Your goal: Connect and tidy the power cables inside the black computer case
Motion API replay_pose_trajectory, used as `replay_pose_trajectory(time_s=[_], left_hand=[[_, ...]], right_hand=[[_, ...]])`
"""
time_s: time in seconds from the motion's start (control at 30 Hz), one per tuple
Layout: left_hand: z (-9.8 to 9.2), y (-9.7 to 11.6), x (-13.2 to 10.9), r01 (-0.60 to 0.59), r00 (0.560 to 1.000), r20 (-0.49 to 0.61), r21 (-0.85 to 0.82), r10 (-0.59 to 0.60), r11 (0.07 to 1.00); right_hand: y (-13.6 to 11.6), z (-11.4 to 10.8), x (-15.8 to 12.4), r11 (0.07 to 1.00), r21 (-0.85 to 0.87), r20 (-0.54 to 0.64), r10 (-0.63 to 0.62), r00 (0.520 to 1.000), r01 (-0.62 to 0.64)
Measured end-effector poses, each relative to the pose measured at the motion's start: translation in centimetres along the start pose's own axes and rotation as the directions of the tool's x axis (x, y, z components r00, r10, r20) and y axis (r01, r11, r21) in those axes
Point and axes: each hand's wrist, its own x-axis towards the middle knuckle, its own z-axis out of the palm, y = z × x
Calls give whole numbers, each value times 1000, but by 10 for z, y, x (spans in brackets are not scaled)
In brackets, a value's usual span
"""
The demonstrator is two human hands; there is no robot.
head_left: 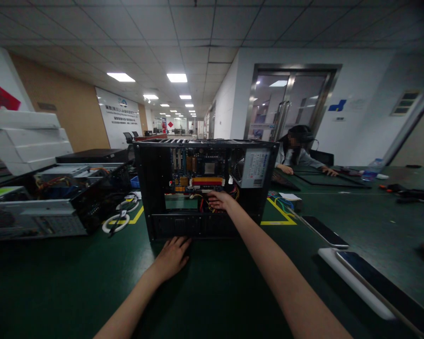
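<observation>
Computer case (155, 188), one, stands open at frame centre on the worktop (74, 282). Our right hand (219, 200) is inside among cables (203, 203), fingers curled; we cannot tell if they pinch. Our left hand (171, 256) lies flat at its base, fingers loosely spread. One second case (38, 221) lies left.

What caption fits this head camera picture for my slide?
The right hand reaches inside an open computer case; the left hand rests on the green table.
</observation>
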Motion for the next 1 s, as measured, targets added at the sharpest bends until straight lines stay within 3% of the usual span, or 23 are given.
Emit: replay_pose_trajectory(time_s=[0.1, 0.2, 0.27, 0.33, 0.6, 0.73, 0.83, 1.0], left_hand=[[0, 0, 0, 20, 1000, 20, -3, -20, 1000], [0, 0, 0, 15, 1000, 16, -3, -15, 1000], [1, -1, 0, 10, 1000, 13, -2, -10, 1000], [2, -2, 0, 7, 1000, 6, 0, -7, 1000], [2, -2, -1, -1, 1000, -1, -5, 1, 1000], [0, -1, -1, -1, 1000, 3, -9, 1, 1000], [0, -1, -1, -2, 1000, -2, -4, 2, 1000], [1, -1, 0, -3, 1000, -6, -5, 3, 1000]], right_hand=[[1, -2, 0, 993, 1, -162, -113, 980, 114], [2, -3, 3, 954, -52, -283, -299, 911, 297], [3, -1, 5, 905, -163, -281, -425, 861, 394], [5, 2, 7, 861, -280, -210, -486, 848, 425], [15, 14, 11, 728, -581, 159, -337, 928, 364], [18, 14, 12, 587, -705, 324, -232, 917, 398], [17, 14, 12, 456, -781, 390, -180, 903, 428], [17, 15, 15, 387, -821, 430, -65, 900, 420]])
